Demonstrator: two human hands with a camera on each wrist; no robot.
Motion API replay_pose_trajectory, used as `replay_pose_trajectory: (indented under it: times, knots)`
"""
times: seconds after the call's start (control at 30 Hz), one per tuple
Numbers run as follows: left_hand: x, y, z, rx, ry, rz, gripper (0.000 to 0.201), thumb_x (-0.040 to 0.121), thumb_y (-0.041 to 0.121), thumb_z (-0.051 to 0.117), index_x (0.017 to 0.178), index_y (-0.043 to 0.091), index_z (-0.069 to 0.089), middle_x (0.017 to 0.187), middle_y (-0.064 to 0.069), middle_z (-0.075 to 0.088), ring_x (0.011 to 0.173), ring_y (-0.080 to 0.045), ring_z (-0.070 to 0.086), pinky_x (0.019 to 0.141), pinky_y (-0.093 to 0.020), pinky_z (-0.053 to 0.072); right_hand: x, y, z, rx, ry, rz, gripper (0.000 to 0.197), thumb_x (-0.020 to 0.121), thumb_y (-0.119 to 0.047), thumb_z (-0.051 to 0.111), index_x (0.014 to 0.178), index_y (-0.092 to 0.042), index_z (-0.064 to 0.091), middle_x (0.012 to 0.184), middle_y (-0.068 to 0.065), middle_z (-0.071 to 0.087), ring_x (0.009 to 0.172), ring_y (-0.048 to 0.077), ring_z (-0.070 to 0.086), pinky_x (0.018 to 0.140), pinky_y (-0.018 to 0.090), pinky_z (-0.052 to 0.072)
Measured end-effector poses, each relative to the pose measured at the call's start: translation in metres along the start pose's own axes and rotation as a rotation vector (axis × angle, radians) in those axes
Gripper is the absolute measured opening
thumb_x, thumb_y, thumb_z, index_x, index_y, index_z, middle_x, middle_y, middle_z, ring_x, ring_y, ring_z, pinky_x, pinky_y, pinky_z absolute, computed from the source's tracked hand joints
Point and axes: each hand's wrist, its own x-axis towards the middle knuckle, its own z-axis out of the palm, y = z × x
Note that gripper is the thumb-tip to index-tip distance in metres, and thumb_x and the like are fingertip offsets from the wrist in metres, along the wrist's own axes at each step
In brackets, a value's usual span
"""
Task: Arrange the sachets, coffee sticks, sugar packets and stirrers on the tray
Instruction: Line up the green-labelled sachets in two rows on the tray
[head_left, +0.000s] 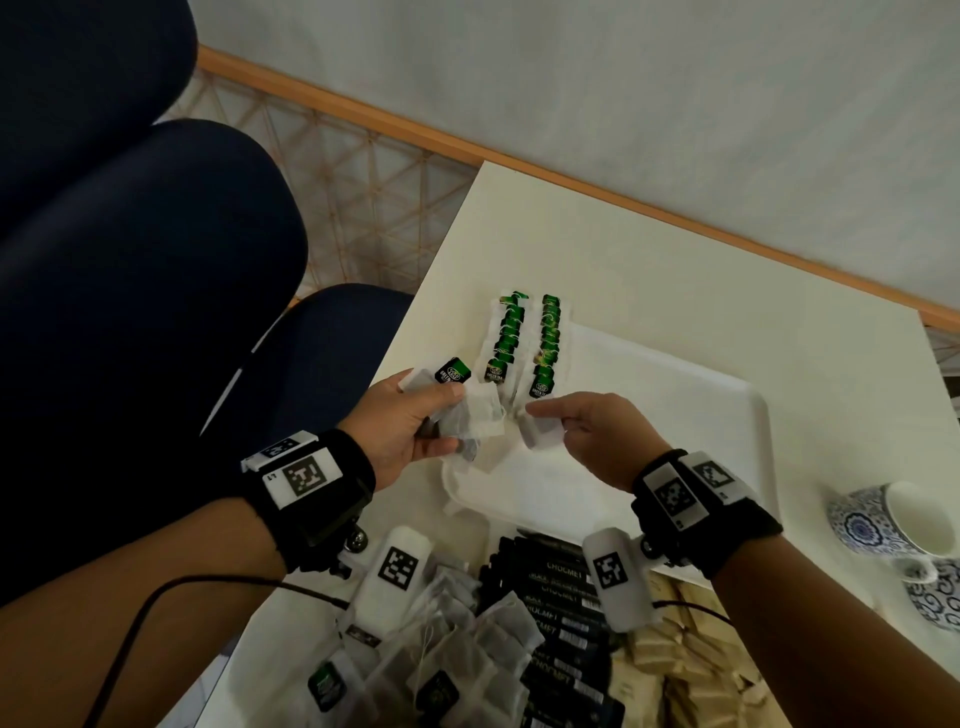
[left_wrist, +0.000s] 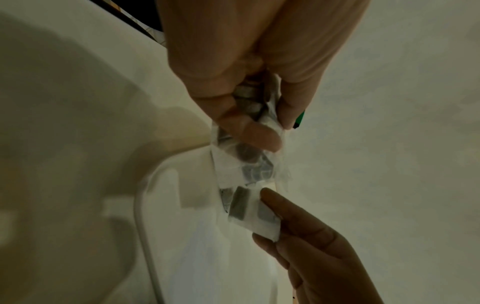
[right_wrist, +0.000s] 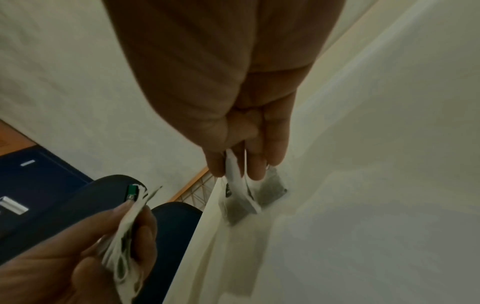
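Currently our left hand grips a bunch of tea sachets; right hand pinches one sachet over the tray.

Two neat rows of white paper tea sachets with green tags lie overlapping at the far left corner of the white rectangular plastic tray. More grey-filled loose sachets sit heaped on the table at the near side, beside a stack of black coffee sticks and a pile of beige sugar packets.
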Motion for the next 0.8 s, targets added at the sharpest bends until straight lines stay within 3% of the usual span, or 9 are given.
replay_pose_trajectory:
  times: [0.1, 0.23, 0.3, 0.37, 0.47, 0.57, 0.67, 0.8]
  knots:
    - [0.000, 0.000, -0.002, 0.015, -0.005, 0.003, 0.018, 0.088, 0.013, 0.065, 0.105, 0.009, 0.062, 0.090, -0.008, 0.065, 0.067, -0.019, 0.064, 0.044, -0.021, 0.052, 0.006, -0.004, -0.004, -0.052, 0.057, -0.005, 0.043, 0.089, 0.001, 0.043, 0.112, -0.023, 0.070, 0.119, 0.000, 0.067, 0.107, 0.018, 0.061, 0.084, 0.011, 0.036]
    - [0.000, -0.001, -0.006, 0.021, -0.008, 0.003, 0.016, 0.088, 0.013, 0.065, 0.104, 0.011, 0.063, 0.095, -0.009, 0.065, 0.074, -0.021, 0.064, 0.046, -0.023, 0.053, 0.013, -0.008, -0.008, -0.028, 0.112, -0.068, 0.024, 0.089, -0.014, 0.059, 0.103, -0.026, 0.074, 0.100, -0.005, 0.070, 0.096, 0.014, 0.062, 0.083, 0.022, 0.044]
    - [0.001, -0.001, -0.008, 0.028, -0.008, 0.003, 0.013, 0.088, 0.013, 0.065, 0.101, 0.011, 0.063, 0.094, -0.010, 0.065, 0.073, -0.021, 0.064, 0.047, -0.023, 0.054, 0.018, -0.008, -0.006, -0.074, 0.103, -0.116, 0.017, 0.087, -0.024, 0.064, 0.098, -0.033, 0.074, 0.089, -0.008, 0.056, 0.088, 0.013, 0.054, 0.079, 0.030, 0.046]
    - [0.002, -0.001, -0.011, 0.031, -0.004, 0.003, 0.013, 0.088, 0.013, 0.066, 0.101, 0.011, 0.064, 0.094, -0.011, 0.064, 0.073, -0.021, 0.064, 0.047, -0.023, 0.054, 0.023, -0.009, -0.003, -0.098, 0.076, -0.157, 0.017, 0.088, -0.025, 0.064, 0.099, -0.032, 0.074, 0.092, -0.006, 0.050, 0.093, 0.013, 0.050, 0.082, 0.032, 0.044]
    - [0.003, 0.000, -0.015, 0.034, 0.008, 0.005, 0.016, 0.088, 0.014, 0.066, 0.103, 0.010, 0.063, 0.094, -0.011, 0.063, 0.072, -0.020, 0.064, 0.047, -0.023, 0.054, 0.028, -0.017, 0.001, -0.122, -0.043, -0.197, 0.025, 0.095, -0.016, 0.052, 0.110, -0.022, 0.070, 0.103, 0.001, 0.059, 0.102, 0.018, 0.054, 0.090, 0.035, 0.043]
    - [0.004, 0.000, -0.021, 0.036, 0.016, 0.008, 0.019, 0.088, 0.014, 0.065, 0.106, 0.009, 0.063, 0.095, -0.011, 0.064, 0.072, -0.020, 0.065, 0.048, -0.024, 0.055, 0.035, -0.026, 0.004, -0.155, -0.150, -0.130, 0.027, 0.096, -0.019, 0.050, 0.116, -0.023, 0.067, 0.114, 0.002, 0.065, 0.104, 0.018, 0.057, 0.089, 0.027, 0.042]
    - [0.005, 0.000, -0.027, 0.039, 0.019, 0.010, 0.020, 0.089, 0.014, 0.065, 0.108, 0.009, 0.063, 0.094, -0.010, 0.066, 0.072, -0.018, 0.066, 0.049, -0.024, 0.055, 0.044, -0.030, 0.009, -0.066, -0.131, -0.068, 0.023, 0.090, -0.020, 0.061, 0.109, -0.026, 0.071, 0.104, -0.004, 0.070, 0.091, 0.007, 0.058, 0.077, 0.013, 0.038]
    - [0.004, -0.001, -0.031, 0.036, 0.021, 0.010, 0.018, 0.089, 0.014, 0.064, 0.107, 0.011, 0.064, 0.090, -0.006, 0.068, 0.071, -0.016, 0.068, 0.049, -0.024, 0.055, 0.058, -0.028, 0.012, 0.048, -0.054, -0.016, 0.017, 0.085, -0.017, 0.067, 0.100, -0.024, 0.073, 0.093, -0.003, 0.072, 0.085, 0.007, 0.061, 0.069, 0.010, 0.041]
